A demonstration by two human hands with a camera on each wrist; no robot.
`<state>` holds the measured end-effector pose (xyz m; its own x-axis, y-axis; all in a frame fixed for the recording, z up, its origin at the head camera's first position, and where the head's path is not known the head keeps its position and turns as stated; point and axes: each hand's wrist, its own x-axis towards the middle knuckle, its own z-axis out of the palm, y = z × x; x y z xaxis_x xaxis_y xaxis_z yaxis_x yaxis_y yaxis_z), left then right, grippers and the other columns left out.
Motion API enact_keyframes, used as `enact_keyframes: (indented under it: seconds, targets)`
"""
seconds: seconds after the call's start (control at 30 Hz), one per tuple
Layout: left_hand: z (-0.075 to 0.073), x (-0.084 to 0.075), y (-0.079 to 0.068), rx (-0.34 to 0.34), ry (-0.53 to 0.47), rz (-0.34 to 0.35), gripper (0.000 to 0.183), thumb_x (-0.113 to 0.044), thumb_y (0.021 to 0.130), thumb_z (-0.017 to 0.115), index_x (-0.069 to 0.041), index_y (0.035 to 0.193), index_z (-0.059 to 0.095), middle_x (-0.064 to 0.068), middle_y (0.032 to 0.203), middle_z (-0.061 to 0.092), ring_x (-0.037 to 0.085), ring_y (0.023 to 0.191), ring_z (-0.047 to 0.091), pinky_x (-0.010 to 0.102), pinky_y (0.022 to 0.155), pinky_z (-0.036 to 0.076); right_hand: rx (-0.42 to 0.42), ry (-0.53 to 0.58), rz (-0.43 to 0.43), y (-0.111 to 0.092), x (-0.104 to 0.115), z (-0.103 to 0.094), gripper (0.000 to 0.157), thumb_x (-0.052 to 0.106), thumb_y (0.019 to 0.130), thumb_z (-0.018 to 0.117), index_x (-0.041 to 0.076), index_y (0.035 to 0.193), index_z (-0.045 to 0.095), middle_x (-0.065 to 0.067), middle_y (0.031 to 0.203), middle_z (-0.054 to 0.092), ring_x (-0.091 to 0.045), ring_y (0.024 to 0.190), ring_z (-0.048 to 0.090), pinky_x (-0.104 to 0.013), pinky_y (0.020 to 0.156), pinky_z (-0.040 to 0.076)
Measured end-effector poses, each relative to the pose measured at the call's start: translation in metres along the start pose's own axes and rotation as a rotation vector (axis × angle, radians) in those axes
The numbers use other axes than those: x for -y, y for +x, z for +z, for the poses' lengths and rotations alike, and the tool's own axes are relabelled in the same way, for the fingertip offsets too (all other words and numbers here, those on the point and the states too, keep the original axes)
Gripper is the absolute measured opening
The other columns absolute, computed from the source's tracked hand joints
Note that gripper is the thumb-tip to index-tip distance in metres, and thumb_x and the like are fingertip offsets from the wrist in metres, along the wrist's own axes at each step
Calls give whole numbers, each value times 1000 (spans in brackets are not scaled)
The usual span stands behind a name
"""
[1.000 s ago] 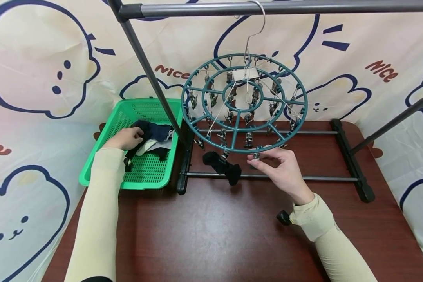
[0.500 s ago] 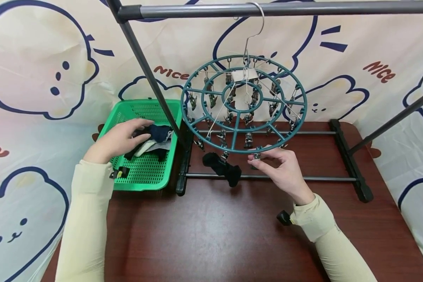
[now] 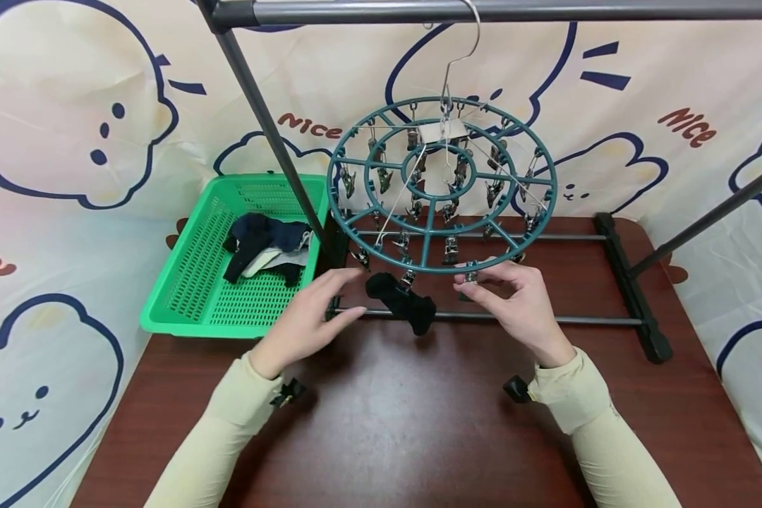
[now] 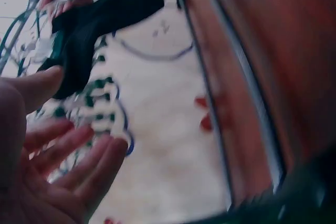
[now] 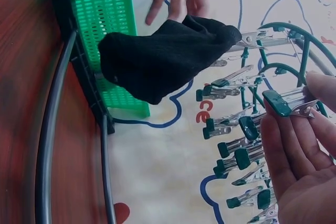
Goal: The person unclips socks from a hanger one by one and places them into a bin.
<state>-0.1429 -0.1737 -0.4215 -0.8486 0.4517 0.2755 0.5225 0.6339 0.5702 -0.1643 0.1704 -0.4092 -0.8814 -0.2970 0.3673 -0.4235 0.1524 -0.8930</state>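
Observation:
A teal round clip hanger (image 3: 427, 243) hangs by its metal hook from a bar. From a clip at its front edge dangles a black sock (image 3: 403, 303). My right hand (image 3: 522, 305) pinches another metal clip (image 5: 286, 102) with green tips, just right of the sock, with no cloth in that clip. Left of the sock is my left hand (image 3: 307, 321), its fingers spread and holding nothing. In the left wrist view the thumb (image 4: 44, 85) overlaps the sock's lower part.
A green basket (image 3: 197, 329) at the left holds dark and light clothes (image 3: 254, 243). The rack's grey top bar (image 3: 546, 12), slanted post (image 3: 267, 120) and low rail (image 3: 584, 322) surround the hanger. More clips (image 5: 241, 150) hang below the rings.
My left hand has come out of the basket with nothing in it and moved right, beside the hanging sock. My right hand stays at its clip.

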Motion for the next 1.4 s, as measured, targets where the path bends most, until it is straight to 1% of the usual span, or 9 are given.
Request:
enact_keyframes:
  seconds: [0.17, 0.3, 0.6, 0.9, 1.03, 1.2, 1.27, 1.33, 1.4]
  targets:
    - [20, -7, 5, -7, -162, -62, 52, -32, 102, 69, -13, 148, 53, 6, 134, 65, 21, 121, 65, 48, 101, 53, -7, 19, 14, -1, 1, -2, 20, 1, 93, 75, 1, 113, 78, -8, 102, 80, -11, 94, 76, -25, 83, 59]
    - [30, -13, 12, -17, -255, -28, 41, -26, 102, 69, -14, 140, 60, 3, 122, 70, 15, 104, 69, 43, 92, 57, -10, 28, 14, -1, -1, -4, 19, 0, 93, 74, -2, 112, 77, -6, 102, 80, -11, 94, 76, -24, 83, 59]
    - [47, -27, 19, -28, -307, 51, 12, -22, 102, 68, -15, 112, 72, -2, 105, 69, 10, 90, 62, 35, 77, 59, -14, 34, 36, 2, -3, -4, 27, 3, 96, 73, 3, 122, 74, 3, 112, 79, -11, 98, 76, -24, 85, 58]
    - [53, -37, 21, -38, -343, 84, 11, -16, 102, 67, -12, 111, 73, 0, 106, 72, 9, 94, 67, 29, 80, 60, -57, -74, 61, -5, 2, -7, 46, 7, 95, 75, 17, 139, 66, -1, 126, 74, -9, 109, 70, -22, 92, 54]
    - [55, -41, 23, -41, -336, 91, 10, -16, 102, 67, -11, 109, 74, 1, 106, 73, 9, 93, 67, 31, 79, 61, -204, -140, -43, -9, 10, -6, 43, 0, 90, 77, 13, 131, 72, -6, 121, 75, -9, 100, 69, -22, 89, 52]
    - [57, -43, 25, -53, -312, 107, 9, -15, 102, 68, -11, 108, 73, 2, 104, 73, 9, 89, 67, 31, 77, 61, -608, -151, -302, -9, 27, 5, 18, 6, 90, 78, -7, 103, 77, -10, 96, 75, -8, 90, 65, -24, 85, 49]
    - [57, -44, 25, -55, -309, 111, 9, -14, 101, 68, -10, 108, 73, 2, 104, 74, 8, 89, 67, 30, 76, 61, -744, -134, -398, -9, 33, 9, 26, 14, 91, 78, -12, 90, 75, -13, 86, 74, -8, 87, 65, -24, 82, 48]
    - [58, -45, 25, -57, -310, 119, 8, -13, 101, 68, -10, 107, 73, 3, 104, 74, 9, 88, 67, 29, 74, 60, -770, -112, -472, -10, 35, 12, 36, 22, 93, 77, -12, 80, 74, -15, 77, 72, -7, 82, 65, -22, 79, 48]
    - [58, -45, 26, -60, -304, 129, 8, -12, 101, 68, -10, 106, 73, 2, 104, 74, 8, 87, 66, 30, 74, 60, -674, -113, -512, -12, 34, 13, 37, 23, 95, 74, -9, 78, 75, -16, 75, 72, -6, 80, 66, -20, 78, 49]
